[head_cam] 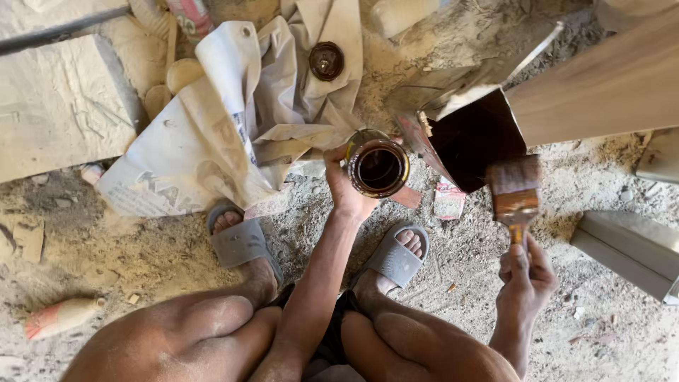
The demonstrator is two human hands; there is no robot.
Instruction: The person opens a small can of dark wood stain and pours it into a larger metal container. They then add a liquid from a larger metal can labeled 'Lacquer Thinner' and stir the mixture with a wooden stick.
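Observation:
I squat on a dusty floor in grey sandals. My left hand (344, 189) grips an open round tin (378, 167) of dark brown liquid, held upright in front of me. My right hand (525, 276) holds a flat paintbrush (515, 192) by its handle, bristles up and stained brown. The bristles sit just below the dark-stained end (475, 139) of a long wooden board (601, 88) that runs off to the upper right. The tin is just left of that stained end.
A crumpled pale sack (212, 134) lies to the upper left with a round dark lid (326, 60) on it. A stone slab (56, 106) is at far left, grey moulding pieces (629, 251) at right, a small bottle-like object (60, 316) at lower left.

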